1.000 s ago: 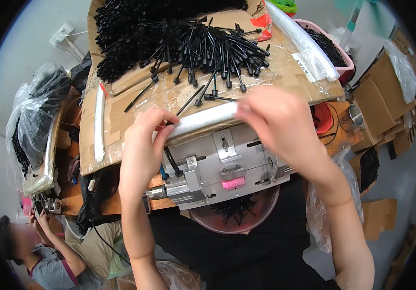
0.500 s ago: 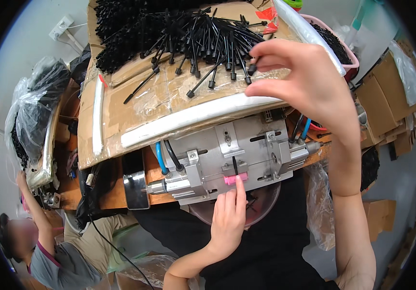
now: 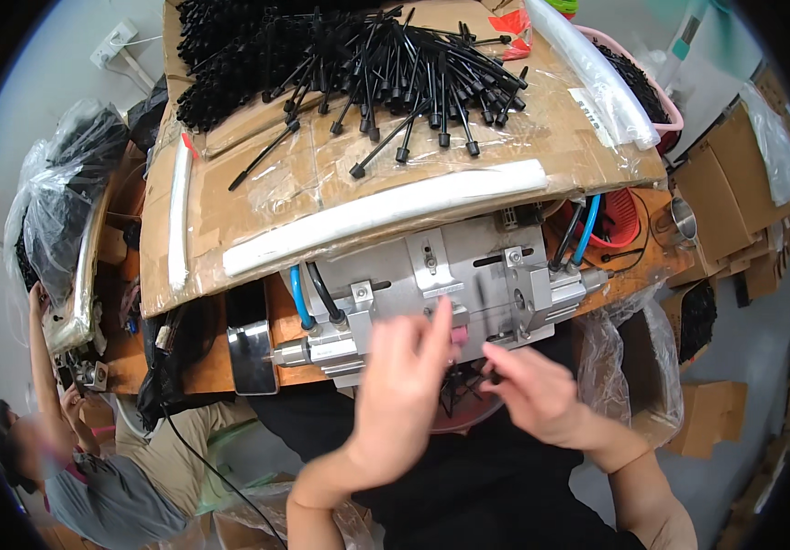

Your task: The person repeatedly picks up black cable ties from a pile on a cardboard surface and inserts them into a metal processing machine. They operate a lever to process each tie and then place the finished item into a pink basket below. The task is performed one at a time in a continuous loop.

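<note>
My right hand (image 3: 537,394) is in front of the metal fixture, fingers pinched on a thin black rod with a dark capped end (image 3: 496,376). To its left, my left hand (image 3: 399,385) is raised over the fixture's front edge, index finger pointing up. Motion smears its fingers, and I cannot see anything in them. Between the hands, a pink piece (image 3: 459,335) shows on the silver metal fixture (image 3: 386,266), partly hidden by my left hand. A large heap of black capped rods (image 3: 404,78) lies on the cardboard beyond the fixture.
Blue air hoses (image 3: 301,298) rise from the fixture's sides. A phone (image 3: 254,353) lies left of it. A red basket (image 3: 622,220) stands at the right, and a bowl (image 3: 454,420) sits below the fixture. A co-worker (image 3: 101,486) is at the far left.
My right hand has come down from the heap to the fixture's front, carrying a black rod. My left hand has lifted off the pink piece and moved slightly left.
</note>
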A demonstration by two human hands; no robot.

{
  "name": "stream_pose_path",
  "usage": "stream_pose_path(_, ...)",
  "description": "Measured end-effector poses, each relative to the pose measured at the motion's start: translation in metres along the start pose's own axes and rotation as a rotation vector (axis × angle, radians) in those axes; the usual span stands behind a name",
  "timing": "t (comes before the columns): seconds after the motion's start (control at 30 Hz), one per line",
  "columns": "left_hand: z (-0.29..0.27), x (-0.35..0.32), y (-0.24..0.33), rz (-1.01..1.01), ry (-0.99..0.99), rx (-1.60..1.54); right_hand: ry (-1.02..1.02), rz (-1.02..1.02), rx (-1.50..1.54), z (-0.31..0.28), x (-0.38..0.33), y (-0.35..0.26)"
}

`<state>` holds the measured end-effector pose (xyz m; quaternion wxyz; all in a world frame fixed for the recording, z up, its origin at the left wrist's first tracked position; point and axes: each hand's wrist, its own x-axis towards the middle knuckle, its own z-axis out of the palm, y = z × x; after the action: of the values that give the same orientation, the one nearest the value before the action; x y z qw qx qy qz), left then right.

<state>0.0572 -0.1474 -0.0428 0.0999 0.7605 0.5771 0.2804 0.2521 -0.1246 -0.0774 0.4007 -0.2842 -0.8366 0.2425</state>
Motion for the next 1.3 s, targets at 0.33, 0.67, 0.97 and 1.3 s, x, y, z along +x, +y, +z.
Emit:
stream_pose_path(0.33, -0.075, 0.115, -0.074, 0.040, -0.050, -0.166, -0.087, 0.070, -0.024, 0.044, -0.011, 0.012)
stream_pose_path(0.67, 0.013, -0.035, 0.002, -0.066, 0.127, 0.098, 0.209, 0.021, -0.544, -0.017, 0.130, 0.020)
stream_pose_path(0.97, 0.059, -0.041, 0.014, -0.041, -0.015, 0.183, -0.198, 0.334, -0.087, -0.084, 0.206, 0.041)
stream_pose_path(1.3, -0.009, 0.025, -0.004, 0.028, 0.094, 0.004, 0.020, -0.041, -0.032, -0.040, 0.050, -0.002)
